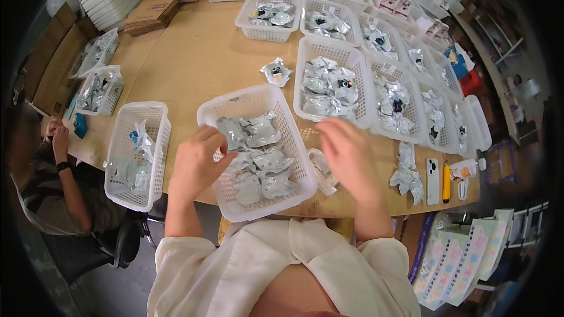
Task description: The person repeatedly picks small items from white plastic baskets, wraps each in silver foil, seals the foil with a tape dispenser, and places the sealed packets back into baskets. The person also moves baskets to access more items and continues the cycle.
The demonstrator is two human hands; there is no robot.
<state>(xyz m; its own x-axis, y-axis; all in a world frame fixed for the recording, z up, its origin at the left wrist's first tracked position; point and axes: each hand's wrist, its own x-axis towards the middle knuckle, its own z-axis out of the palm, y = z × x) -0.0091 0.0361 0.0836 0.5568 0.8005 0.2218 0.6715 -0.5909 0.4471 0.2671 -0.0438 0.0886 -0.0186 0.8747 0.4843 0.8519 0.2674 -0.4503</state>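
Observation:
A white plastic basket (310, 180) with several silver foil pouches (273, 158) stands at the table's near edge, slightly turned. My left hand (200, 158) is over its left rim, fingers curled and apart, with nothing seen in it. To the right of the basket my right hand (346, 154) hovers, somewhat blurred, its fingers apart and nothing seen between them. Under and beside that hand lies a clear and white object, probably a tape dispenser (325, 174), partly hidden. Beyond the basket a single foil pouch (276, 71) lies on the table with a small dark figure on it.
More baskets (299, 77) of foil pouches stand in rows at the right and back. Another basket (165, 141) is at the left, near a seated co-worker (66, 193). A phone (432, 181), a yellow cutter (446, 182) and loose pouches (407, 176) lie at the right. Flattened cartons (152, 13) sit behind.

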